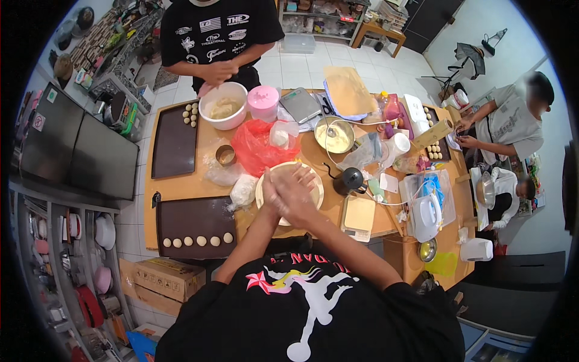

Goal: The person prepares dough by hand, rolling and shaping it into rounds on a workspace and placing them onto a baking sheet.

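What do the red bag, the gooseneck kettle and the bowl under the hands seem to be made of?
Red bag: thin plastic film, somewhat shiny, with crumpled folds. Gooseneck kettle: probably metal with a black coating; the slender spout and smooth body suggest it. Bowl: perhaps plastic, judging by its smooth, cream-coloured rim, but ceramic remains possible.

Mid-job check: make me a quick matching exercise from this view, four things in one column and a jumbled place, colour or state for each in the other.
Things:
1. Left hand and right hand
2. Kettle
3. Plastic bag beyond the hands
4. Near left tray

Descriptions:
A. Red
B. Bears one row of pale balls
C. Black, right of the pale bowl
D. Together over the pale bowl

Pairs: 1-D, 2-C, 3-A, 4-B
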Tool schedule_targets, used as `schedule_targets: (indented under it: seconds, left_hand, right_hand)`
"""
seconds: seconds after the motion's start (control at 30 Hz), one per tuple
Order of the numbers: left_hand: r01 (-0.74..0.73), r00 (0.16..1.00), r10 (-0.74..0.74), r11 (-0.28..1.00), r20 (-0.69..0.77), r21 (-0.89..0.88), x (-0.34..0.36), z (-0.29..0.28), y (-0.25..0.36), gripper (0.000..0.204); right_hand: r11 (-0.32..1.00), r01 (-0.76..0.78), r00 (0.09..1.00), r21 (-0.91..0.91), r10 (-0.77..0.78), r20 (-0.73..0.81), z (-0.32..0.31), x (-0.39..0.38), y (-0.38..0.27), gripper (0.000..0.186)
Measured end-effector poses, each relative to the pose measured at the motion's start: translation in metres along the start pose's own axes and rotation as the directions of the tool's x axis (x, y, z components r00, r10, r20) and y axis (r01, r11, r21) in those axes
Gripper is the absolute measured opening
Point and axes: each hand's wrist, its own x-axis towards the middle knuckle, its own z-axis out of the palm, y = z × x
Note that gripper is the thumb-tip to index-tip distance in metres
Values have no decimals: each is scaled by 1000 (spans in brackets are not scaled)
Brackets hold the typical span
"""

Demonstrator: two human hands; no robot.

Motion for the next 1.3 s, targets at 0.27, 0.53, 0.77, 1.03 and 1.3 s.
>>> schedule_targets:
  seconds: [0.27, 0.53, 0.77, 1.03, 1.3]
  left_hand:
    - [-62, 976, 145, 901, -164, 430, -1, 10, -13, 59]
    - [-27, 992, 34, 998, -122, 53, 8, -46, -26, 74]
    - [40, 969, -43, 999, -245, -18, -8, 35, -19, 78]
    - [171, 929, 21, 861, 369, -478, -3, 17, -12, 81]
    - [27, 921, 18, 993, -388, 111, -6, 56, -3, 78]
  right_hand:
    - [988, 80, 997, 134, -77, -27, -61, 33, 9, 49]
    - [950, 28, 983, 311, -82, 162, -32, 18, -18, 55]
    - [927, -106, 988, 361, 59, 139, -24, 19, -2, 57]
    - [978, -77, 994, 194, 61, 87, -25, 24, 9, 56]
    - [981, -70, 997, 182, 61, 56, -45, 16, 7, 53]
